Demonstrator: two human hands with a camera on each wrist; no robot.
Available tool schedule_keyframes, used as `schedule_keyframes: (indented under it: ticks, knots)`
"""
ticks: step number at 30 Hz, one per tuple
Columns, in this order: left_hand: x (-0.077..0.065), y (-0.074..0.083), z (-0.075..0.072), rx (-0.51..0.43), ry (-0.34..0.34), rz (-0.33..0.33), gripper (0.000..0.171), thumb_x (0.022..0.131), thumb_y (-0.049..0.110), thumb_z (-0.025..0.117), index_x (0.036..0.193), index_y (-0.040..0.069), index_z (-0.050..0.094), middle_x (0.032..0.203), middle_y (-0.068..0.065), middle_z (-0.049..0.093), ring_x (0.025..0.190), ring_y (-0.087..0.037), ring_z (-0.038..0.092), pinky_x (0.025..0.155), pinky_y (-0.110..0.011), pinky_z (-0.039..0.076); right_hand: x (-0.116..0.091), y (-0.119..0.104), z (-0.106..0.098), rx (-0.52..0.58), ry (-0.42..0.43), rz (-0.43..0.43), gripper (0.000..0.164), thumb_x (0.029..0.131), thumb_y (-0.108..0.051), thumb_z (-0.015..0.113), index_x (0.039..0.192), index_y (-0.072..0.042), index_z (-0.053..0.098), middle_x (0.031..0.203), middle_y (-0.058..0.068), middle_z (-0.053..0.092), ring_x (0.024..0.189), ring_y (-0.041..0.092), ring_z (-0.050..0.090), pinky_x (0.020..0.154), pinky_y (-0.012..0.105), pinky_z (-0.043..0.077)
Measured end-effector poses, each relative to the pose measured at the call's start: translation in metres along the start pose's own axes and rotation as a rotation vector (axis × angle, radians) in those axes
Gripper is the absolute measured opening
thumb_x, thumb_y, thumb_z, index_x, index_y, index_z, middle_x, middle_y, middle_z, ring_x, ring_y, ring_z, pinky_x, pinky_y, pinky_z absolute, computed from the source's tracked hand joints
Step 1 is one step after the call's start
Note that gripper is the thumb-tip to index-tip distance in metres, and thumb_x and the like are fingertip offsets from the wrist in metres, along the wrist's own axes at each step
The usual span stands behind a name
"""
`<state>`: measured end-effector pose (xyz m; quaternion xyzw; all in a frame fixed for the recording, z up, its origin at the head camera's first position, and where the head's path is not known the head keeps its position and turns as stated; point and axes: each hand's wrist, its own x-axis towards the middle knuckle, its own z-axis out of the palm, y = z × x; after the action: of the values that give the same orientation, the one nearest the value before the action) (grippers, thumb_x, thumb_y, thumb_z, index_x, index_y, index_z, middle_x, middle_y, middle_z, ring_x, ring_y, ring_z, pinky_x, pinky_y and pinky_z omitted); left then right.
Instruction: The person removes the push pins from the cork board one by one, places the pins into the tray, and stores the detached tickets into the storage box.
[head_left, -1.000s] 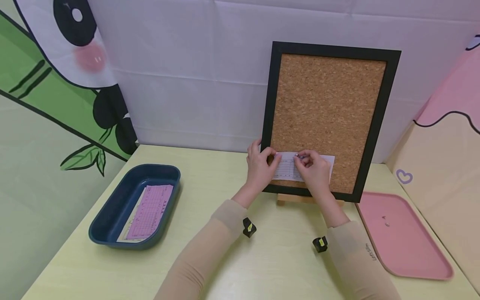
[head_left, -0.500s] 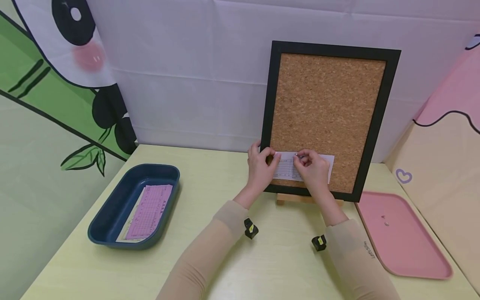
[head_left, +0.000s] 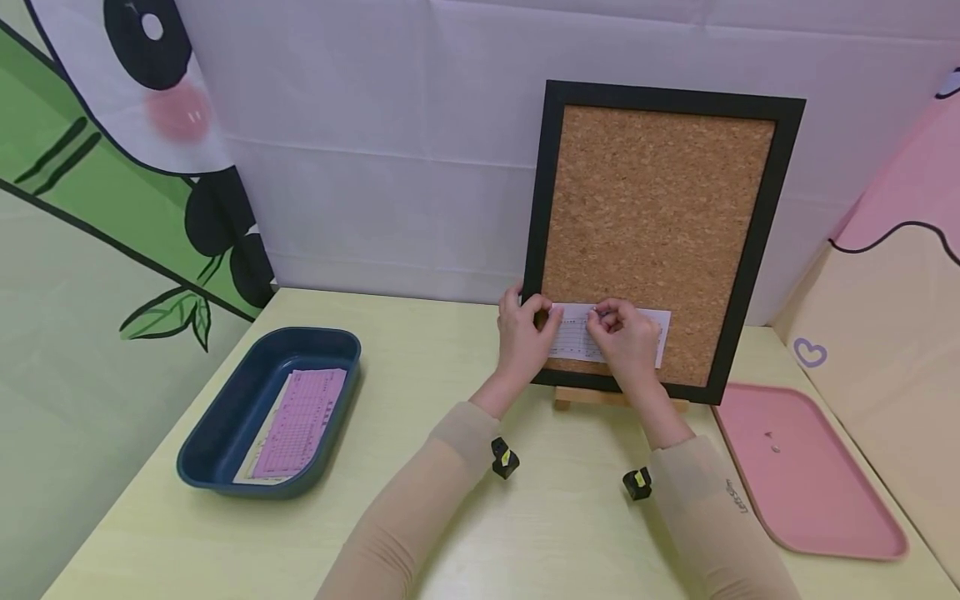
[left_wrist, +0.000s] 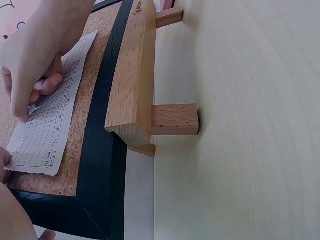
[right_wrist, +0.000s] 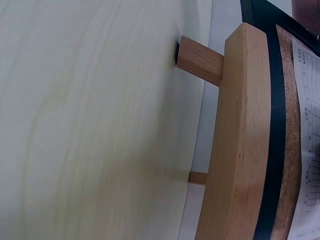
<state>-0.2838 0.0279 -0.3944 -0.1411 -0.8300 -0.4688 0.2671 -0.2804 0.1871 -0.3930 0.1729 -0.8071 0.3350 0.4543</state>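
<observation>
A white printed paper slip [head_left: 576, 337] lies flat against the lower part of a black-framed cork board [head_left: 660, 208]. At its left end, my left hand [head_left: 522, 333] holds the slip with thumb and index fingertips, while other fingers reach behind the frame's left edge. My right hand [head_left: 628, 342] covers the slip's middle and pinches a small clear push pin [left_wrist: 34, 108] at the paper near its upper edge. The pin's point is hidden. In the right wrist view only part of the slip [right_wrist: 306, 150] shows, beside the wooden stand [right_wrist: 235, 135] under the board.
On the left stands a dark blue tray [head_left: 197, 454] with pink slips [head_left: 300, 425] and a cream slip under them. A pink tray [head_left: 825, 500] with a few tiny pins [head_left: 775, 448] lies at the right. White cloth [head_left: 390, 150] hangs behind the table.
The left forearm has shifted very slightly right. Both hands stay at the same places on the paper slip, and the right fingers still pinch the push pin.
</observation>
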Motion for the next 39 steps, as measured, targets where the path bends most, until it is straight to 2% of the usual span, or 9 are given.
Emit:
schedule_keyframes:
  ticks: [6, 10, 15, 22, 29, 39]
  knots:
    - [0.000, 0.000, 0.000, -0.012, 0.010, 0.001, 0.018, 0.092, 0.027, 0.061, 0.086, 0.010, 0.063, 0.133, -0.018, 0.042, 0.123, -0.032, 0.040, 0.099, -0.047, 0.034, 0.000, 0.000, 0.002, -0.048, 0.011, -0.043, 0.010, 0.077, -0.004, 0.070, 0.079, 0.004, 0.063, 0.058, 0.011, 0.062, 0.047, 0.016, 0.056, 0.047, 0.017, 0.041]
    - [0.000, -0.001, 0.001, -0.036, 0.022, 0.012, 0.018, 0.092, 0.025, 0.062, 0.085, 0.009, 0.063, 0.129, -0.018, 0.043, 0.115, -0.031, 0.045, 0.094, -0.042, 0.040, -0.002, 0.001, 0.003, -0.060, 0.016, -0.044, 0.010, 0.077, -0.004, 0.070, 0.080, 0.003, 0.063, 0.058, 0.010, 0.062, 0.047, 0.015, 0.055, 0.047, 0.019, 0.041]
    - [0.000, -0.001, 0.002, -0.068, 0.025, 0.020, 0.017, 0.091, 0.022, 0.063, 0.084, 0.007, 0.062, 0.126, -0.017, 0.043, 0.110, -0.028, 0.048, 0.089, -0.036, 0.046, -0.003, 0.000, 0.003, -0.048, 0.025, -0.039, 0.010, 0.076, -0.003, 0.070, 0.081, 0.003, 0.063, 0.059, 0.009, 0.062, 0.048, 0.015, 0.055, 0.048, 0.016, 0.041]
    - [0.000, -0.002, 0.003, -0.071, 0.030, 0.026, 0.016, 0.091, 0.022, 0.063, 0.084, 0.007, 0.062, 0.126, -0.017, 0.043, 0.108, -0.028, 0.050, 0.087, -0.035, 0.048, -0.004, 0.001, 0.003, -0.015, 0.028, -0.029, 0.009, 0.076, -0.001, 0.070, 0.080, 0.003, 0.063, 0.059, 0.009, 0.061, 0.048, 0.015, 0.055, 0.051, 0.009, 0.037]
    - [0.000, -0.002, 0.003, -0.066, 0.042, 0.034, 0.017, 0.091, 0.023, 0.063, 0.084, 0.008, 0.062, 0.125, -0.017, 0.044, 0.107, -0.028, 0.050, 0.087, -0.035, 0.048, 0.000, 0.000, -0.001, 0.040, 0.042, -0.056, 0.009, 0.076, 0.001, 0.069, 0.080, 0.005, 0.063, 0.060, 0.011, 0.061, 0.049, 0.017, 0.054, 0.052, 0.010, 0.038]
    - [0.000, -0.002, 0.003, -0.057, 0.033, 0.021, 0.018, 0.092, 0.024, 0.063, 0.085, 0.007, 0.063, 0.129, -0.019, 0.043, 0.110, -0.029, 0.050, 0.090, -0.037, 0.048, -0.002, -0.003, -0.011, 0.086, 0.026, 0.012, 0.009, 0.077, 0.000, 0.068, 0.084, 0.004, 0.064, 0.063, 0.013, 0.062, 0.052, 0.014, 0.053, 0.056, 0.003, 0.036]
